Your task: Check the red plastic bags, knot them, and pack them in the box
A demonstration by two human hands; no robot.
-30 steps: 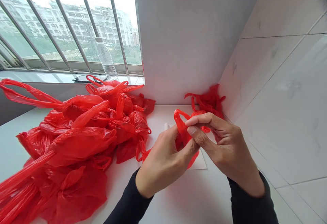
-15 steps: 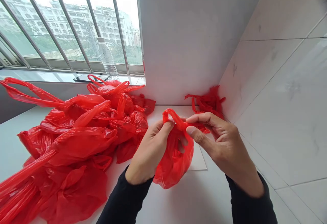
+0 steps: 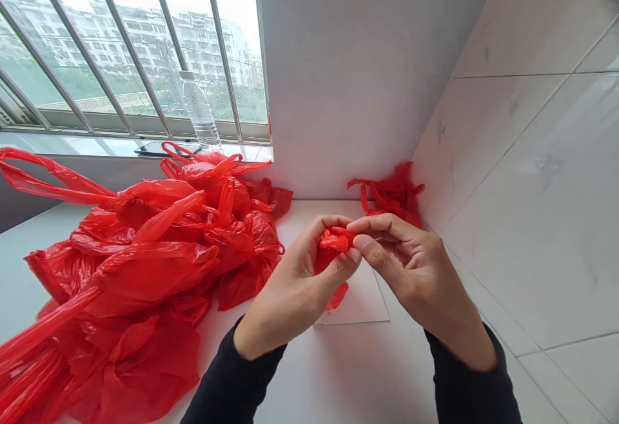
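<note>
A red plastic bag [image 3: 333,241] is bunched between my two hands over the middle of the table. My left hand [image 3: 309,276] curls around it, thumb in front and fingers behind, and covers much of it. At its right side my right hand [image 3: 411,263] pinches the bag's edge between thumb and forefinger, close to the left fingertips. A bit of red plastic shows below the left hand. Under the hands lies a flat white sheet [image 3: 367,301] on the white table [image 3: 377,372].
A big pile of red plastic bags [image 3: 155,276] covers the left side. Smaller red bags [image 3: 394,192] lie in the back right corner against the tiled wall. A clear bottle [image 3: 199,115] and a dark flat object [image 3: 155,149] rest on the sill by the barred window.
My left hand has closed over the bag. The upright loop and the hanging round part have been gathered into a small bunch. My right hand keeps its pinch.
</note>
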